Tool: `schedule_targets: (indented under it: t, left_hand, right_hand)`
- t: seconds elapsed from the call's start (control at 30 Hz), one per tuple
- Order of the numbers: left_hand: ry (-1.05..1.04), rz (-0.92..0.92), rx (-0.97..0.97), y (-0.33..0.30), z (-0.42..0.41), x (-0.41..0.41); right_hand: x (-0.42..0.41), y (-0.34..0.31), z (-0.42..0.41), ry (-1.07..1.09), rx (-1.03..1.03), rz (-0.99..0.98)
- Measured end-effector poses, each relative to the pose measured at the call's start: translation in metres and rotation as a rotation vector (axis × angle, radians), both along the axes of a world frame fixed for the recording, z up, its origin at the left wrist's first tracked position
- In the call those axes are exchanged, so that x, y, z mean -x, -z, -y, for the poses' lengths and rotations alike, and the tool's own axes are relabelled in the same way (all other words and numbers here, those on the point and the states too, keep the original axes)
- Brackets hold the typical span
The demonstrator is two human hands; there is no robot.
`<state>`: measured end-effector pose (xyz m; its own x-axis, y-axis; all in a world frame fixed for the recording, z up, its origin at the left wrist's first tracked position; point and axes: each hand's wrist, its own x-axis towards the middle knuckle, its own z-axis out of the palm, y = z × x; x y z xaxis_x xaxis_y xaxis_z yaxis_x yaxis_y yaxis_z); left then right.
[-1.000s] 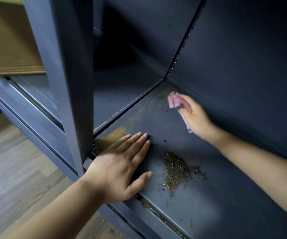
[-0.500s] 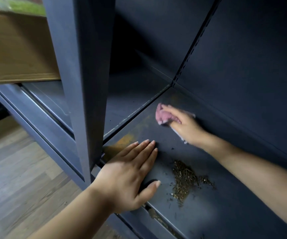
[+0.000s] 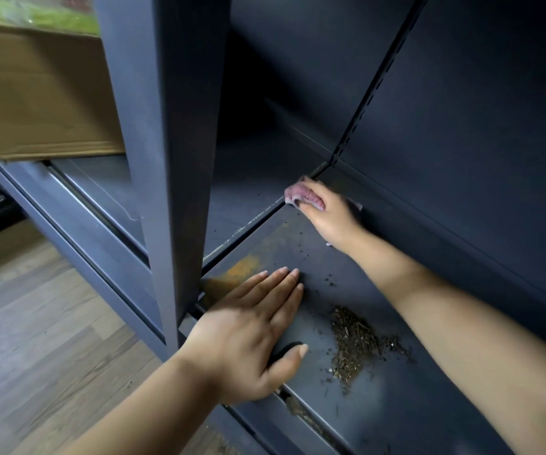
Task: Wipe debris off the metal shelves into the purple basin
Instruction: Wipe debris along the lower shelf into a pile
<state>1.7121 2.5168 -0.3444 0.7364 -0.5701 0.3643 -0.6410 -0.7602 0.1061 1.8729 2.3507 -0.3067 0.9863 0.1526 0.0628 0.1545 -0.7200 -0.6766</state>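
Debris (image 3: 353, 339) stays piled on the shelf (image 3: 396, 399) beside the flat, straight-fingered left hand (image 3: 252, 333); the right hand (image 3: 327, 215), gripping the pink cloth (image 3: 301, 194), has moved back toward the rear corner.

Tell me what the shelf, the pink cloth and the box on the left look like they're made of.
Shelf: painted sheet metal, matte dark grey, with an orange rust-like patch where the coating looks worn. Pink cloth, held by the right hand: soft, nubby fabric, perhaps microfibre. Box: plain brown cardboard, matte, with a folded edge.
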Motion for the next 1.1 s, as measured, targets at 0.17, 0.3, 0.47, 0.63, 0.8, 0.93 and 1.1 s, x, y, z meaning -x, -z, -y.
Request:
schedule_targets:
  t: [0.17, 0.3, 0.47, 0.63, 0.8, 0.93, 1.1]
  left_hand:
    - [-0.003, 0.007, -0.005, 0.000, 0.001, 0.001]
    - [0.015, 0.018, -0.004, 0.000, 0.001, 0.001]
    - [0.017, -0.013, -0.009, 0.000, 0.001, 0.000]
    - [0.016, -0.004, 0.008, 0.003, 0.002, 0.000]
    - [0.022, -0.032, -0.003, 0.002, 0.000, -0.002]
    - [0.028, -0.040, 0.000, 0.001, -0.001, 0.000]
    - [0.026, -0.053, 0.006, 0.000, -0.002, 0.000]
  right_hand:
    - [0.056, -0.008, 0.017, -0.293, 0.073, -0.110]
    - [0.096, -0.003, 0.035, -0.398, 0.116, -0.062]
    - [0.072, -0.023, 0.049, -0.233, 0.002, -0.082]
    - [0.025, -0.018, 0.126, 0.401, 0.103, 0.042]
    - [0.020, 0.001, 0.131, 0.320, 0.441, 0.183]
    - [0.049, -0.001, 0.099, 0.070, 0.183, 0.049]
    - [0.113, -0.001, 0.077, -0.306, 0.199, -0.026]
